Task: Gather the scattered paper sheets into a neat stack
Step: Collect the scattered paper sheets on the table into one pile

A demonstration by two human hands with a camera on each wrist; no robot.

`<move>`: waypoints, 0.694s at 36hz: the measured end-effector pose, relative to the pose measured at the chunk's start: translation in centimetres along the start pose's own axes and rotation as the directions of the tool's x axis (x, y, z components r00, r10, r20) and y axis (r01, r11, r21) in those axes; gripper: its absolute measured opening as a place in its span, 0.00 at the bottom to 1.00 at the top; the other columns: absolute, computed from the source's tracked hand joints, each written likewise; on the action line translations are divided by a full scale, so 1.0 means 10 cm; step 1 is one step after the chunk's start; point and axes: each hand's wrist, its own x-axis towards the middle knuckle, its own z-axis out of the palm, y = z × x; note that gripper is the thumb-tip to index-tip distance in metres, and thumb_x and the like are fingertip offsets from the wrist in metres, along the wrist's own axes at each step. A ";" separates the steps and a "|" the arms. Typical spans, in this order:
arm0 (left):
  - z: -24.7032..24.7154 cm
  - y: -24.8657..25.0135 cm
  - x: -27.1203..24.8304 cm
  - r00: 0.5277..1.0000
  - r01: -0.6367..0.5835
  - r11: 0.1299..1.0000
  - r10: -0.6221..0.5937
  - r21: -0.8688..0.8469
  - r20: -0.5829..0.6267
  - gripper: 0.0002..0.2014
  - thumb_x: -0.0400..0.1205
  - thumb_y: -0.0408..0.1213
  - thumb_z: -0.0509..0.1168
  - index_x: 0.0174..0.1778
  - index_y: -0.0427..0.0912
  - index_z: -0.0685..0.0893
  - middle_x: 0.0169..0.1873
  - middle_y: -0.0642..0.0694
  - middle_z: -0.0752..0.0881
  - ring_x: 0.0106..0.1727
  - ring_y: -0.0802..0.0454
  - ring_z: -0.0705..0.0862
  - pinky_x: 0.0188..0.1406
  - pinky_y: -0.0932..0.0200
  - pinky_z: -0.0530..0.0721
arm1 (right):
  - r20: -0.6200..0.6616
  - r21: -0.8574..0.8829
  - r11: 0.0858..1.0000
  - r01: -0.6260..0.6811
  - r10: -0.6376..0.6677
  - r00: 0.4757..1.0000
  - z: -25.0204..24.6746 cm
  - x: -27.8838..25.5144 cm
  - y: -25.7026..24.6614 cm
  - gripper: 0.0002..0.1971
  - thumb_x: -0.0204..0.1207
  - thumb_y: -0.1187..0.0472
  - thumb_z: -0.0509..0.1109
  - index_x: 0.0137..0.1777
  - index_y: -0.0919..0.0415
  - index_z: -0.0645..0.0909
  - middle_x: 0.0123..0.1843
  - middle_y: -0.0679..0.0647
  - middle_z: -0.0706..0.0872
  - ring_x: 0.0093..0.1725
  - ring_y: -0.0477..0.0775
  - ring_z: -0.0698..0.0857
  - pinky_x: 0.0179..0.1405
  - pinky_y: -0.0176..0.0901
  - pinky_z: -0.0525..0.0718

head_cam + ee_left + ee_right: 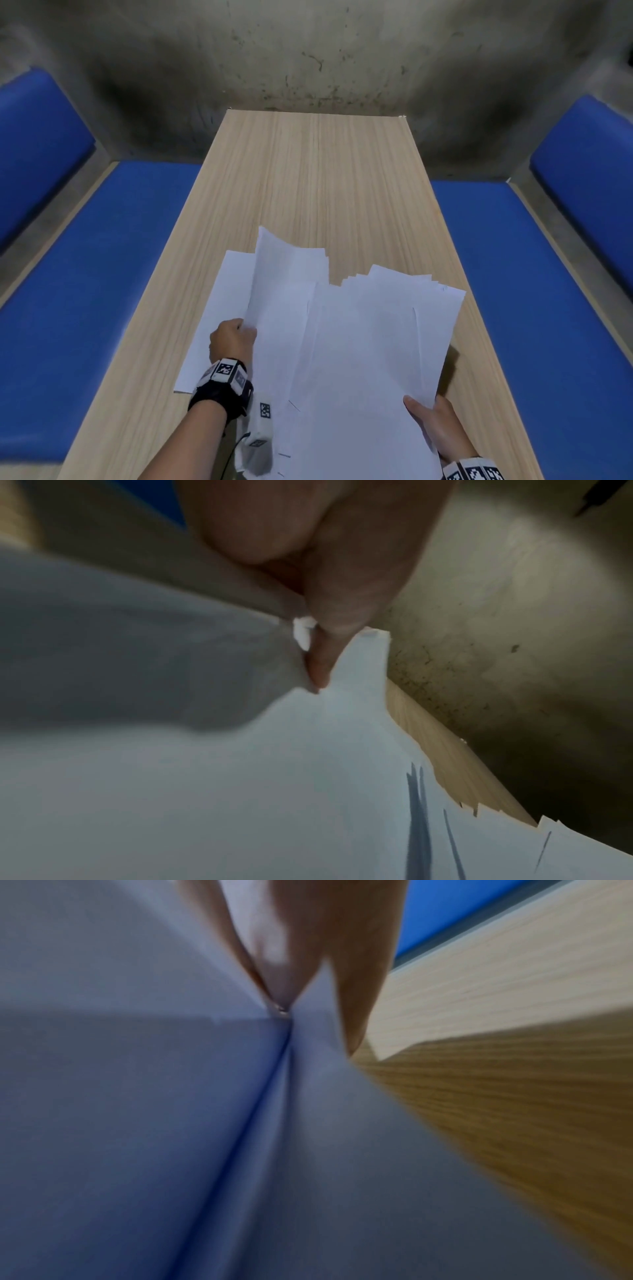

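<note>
Several white paper sheets (359,342) are fanned out over the near half of the wooden table (318,178), their far corners staggered. One sheet (219,308) lies flat at the left, partly under the others. My left hand (233,337) pinches the left edge of a lifted, curling sheet (287,270); in the left wrist view my fingers (329,631) pinch that paper (240,777). My right hand (435,425) grips the near right edge of the fanned bundle, thumb on top. In the blurred right wrist view my fingers (352,988) clamp the paper (171,1123).
Blue cushioned benches stand along both sides, left (102,274) and right (548,291). A stained concrete wall (308,51) closes off the table's far end. The far half of the tabletop shows bare wood. A white sensor box (262,421) hangs under my left wrist.
</note>
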 end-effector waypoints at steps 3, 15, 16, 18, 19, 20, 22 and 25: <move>-0.19 -0.01 -0.01 0.992 -0.125 0.990 0.123 -0.070 -0.036 0.15 0.74 0.31 0.64 0.23 0.39 0.68 0.21 0.48 0.68 0.23 0.51 0.63 0.26 0.62 0.60 | 0.002 -0.031 0.998 0.046 -0.046 0.999 0.02 -0.02 -0.03 0.11 0.78 0.69 0.69 0.59 0.63 0.79 0.52 0.57 0.89 0.52 0.59 0.87 0.57 0.54 0.82; -0.97 0.21 -0.15 0.912 -0.382 0.896 0.327 -0.225 -0.249 0.21 0.82 0.40 0.67 0.25 0.36 0.68 0.23 0.51 0.65 0.28 0.48 0.61 0.22 0.61 0.61 | -0.002 -0.058 0.996 0.075 -0.075 0.997 0.08 -0.06 -0.10 0.09 0.78 0.71 0.68 0.56 0.63 0.80 0.46 0.53 0.88 0.46 0.54 0.86 0.53 0.50 0.81; -1.05 0.27 -0.18 0.898 -0.414 0.881 0.352 -0.230 -0.265 0.21 0.82 0.38 0.67 0.24 0.39 0.70 0.21 0.54 0.68 0.26 0.51 0.64 0.20 0.63 0.63 | 0.004 -0.057 0.996 0.074 -0.074 0.997 0.08 -0.06 -0.10 0.09 0.78 0.70 0.68 0.56 0.63 0.80 0.46 0.51 0.88 0.47 0.54 0.86 0.53 0.50 0.81; -1.20 0.37 -0.19 0.866 -0.474 0.851 0.404 -0.224 -0.295 0.21 0.81 0.37 0.69 0.22 0.44 0.72 0.16 0.57 0.74 0.22 0.60 0.69 0.17 0.73 0.64 | 0.018 -0.066 0.995 0.075 -0.074 0.997 0.08 -0.07 -0.11 0.09 0.78 0.70 0.68 0.57 0.63 0.80 0.46 0.50 0.88 0.47 0.52 0.86 0.48 0.47 0.81; -1.28 0.42 -0.19 0.855 -0.496 0.836 0.424 -0.236 -0.299 0.21 0.81 0.39 0.70 0.22 0.43 0.72 0.16 0.60 0.75 0.21 0.63 0.70 0.20 0.74 0.65 | 0.025 -0.072 0.995 0.076 -0.075 0.997 0.08 -0.07 -0.12 0.09 0.78 0.70 0.68 0.57 0.62 0.80 0.46 0.49 0.88 0.47 0.51 0.86 0.46 0.45 0.82; -1.35 0.44 -0.18 0.848 -0.513 0.818 0.437 -0.259 -0.300 0.21 0.80 0.43 0.71 0.24 0.38 0.75 0.18 0.61 0.76 0.23 0.65 0.70 0.24 0.69 0.70 | 0.032 -0.075 0.994 0.081 -0.079 0.996 0.09 -0.08 -0.13 0.09 0.78 0.70 0.68 0.57 0.62 0.80 0.46 0.50 0.88 0.48 0.51 0.86 0.44 0.43 0.81; -1.44 0.50 -0.18 0.842 -0.529 0.786 0.438 -0.320 -0.316 0.24 0.77 0.50 0.72 0.33 0.29 0.80 0.28 0.50 0.79 0.31 0.55 0.74 0.32 0.58 0.75 | 0.036 -0.076 0.994 0.084 -0.082 0.996 0.09 -0.09 -0.15 0.10 0.78 0.69 0.67 0.58 0.63 0.80 0.47 0.50 0.88 0.48 0.52 0.87 0.44 0.42 0.81; -1.51 0.67 -0.32 0.846 -0.529 0.721 0.405 -0.447 -0.346 0.17 0.78 0.44 0.74 0.39 0.29 0.86 0.35 0.43 0.85 0.36 0.51 0.79 0.32 0.59 0.81 | 0.043 -0.078 0.993 0.085 -0.082 0.996 0.11 -0.13 -0.18 0.09 0.78 0.68 0.68 0.57 0.63 0.80 0.46 0.51 0.88 0.47 0.50 0.87 0.41 0.39 0.81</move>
